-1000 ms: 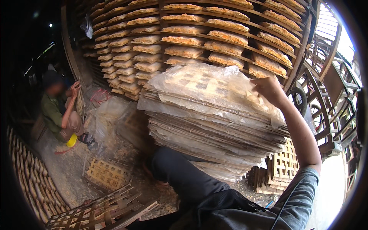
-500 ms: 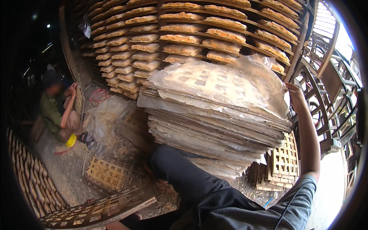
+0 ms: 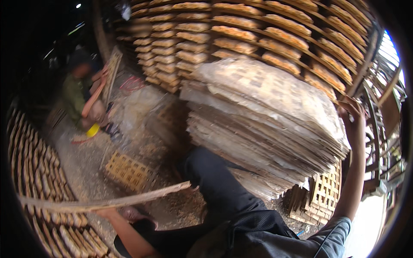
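Observation:
To the left, my left hand (image 3: 104, 211) grips the underside of a woven bamboo tray (image 3: 148, 195), which is turned nearly edge-on. Most of its fingers are hidden behind the tray. My right hand (image 3: 355, 111) is raised at the right corner of a tall stack of trays layered with clear plastic sheets (image 3: 258, 84). Its fingers are bent and apart, with nothing visible in them, though motion smears them somewhat. Through the top sheet (image 3: 275, 81) a woven lattice shows.
Behind the stack rises a rack of filled trays (image 3: 234, 32). More bamboo trays lie beside the stack (image 3: 327, 189) and on the floor (image 3: 129, 170). At left another person (image 3: 79, 92) sits holding a tray (image 3: 112, 73). Rows of long pieces (image 3: 34, 159) stand at the left edge.
My left hand's tray has risen and tipped from showing its woven face to edge-on. My right hand has loosened from the plastic sheet's corner. The view has shifted, and the other person's tray has turned.

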